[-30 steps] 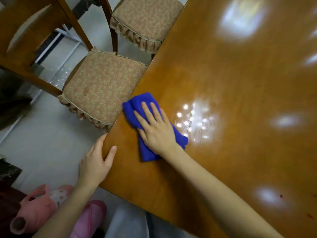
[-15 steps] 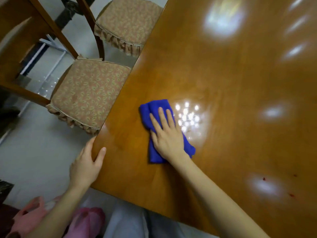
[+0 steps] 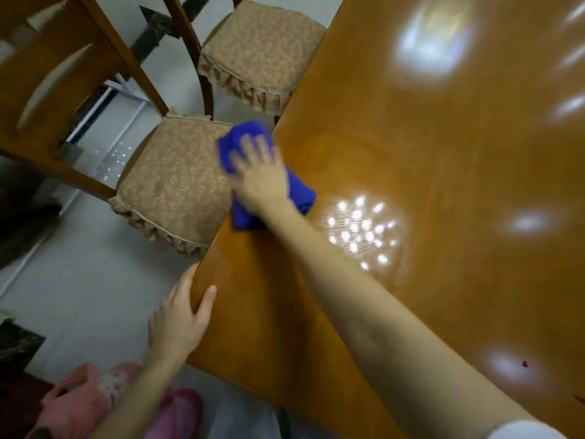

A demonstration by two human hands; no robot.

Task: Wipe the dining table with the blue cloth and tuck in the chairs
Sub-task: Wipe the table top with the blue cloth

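The glossy brown dining table point(image 3: 443, 153) fills the right side of the view. A blue cloth point(image 3: 300, 194) lies at its left edge, partly hanging past the edge over the nearer chair. My right hand point(image 3: 259, 175) presses flat on the cloth with fingers spread; it is motion-blurred. My left hand point(image 3: 180, 318) rests on the table's near left corner, thumb on top and fingers over the edge. Two wooden chairs with patterned seat cushions stand pulled out to the left: the nearer chair point(image 3: 171, 182) and the farther chair point(image 3: 259, 49).
Pale tiled floor point(image 3: 79, 280) lies to the left of the table. Pink slippers point(image 3: 95, 400) show at the bottom left. Small red specks point(image 3: 524, 363) sit on the tabletop at the lower right.
My right hand has swept the blue cloth left and away, from the tabletop's inner area to its left edge. My left hand stays on the corner.
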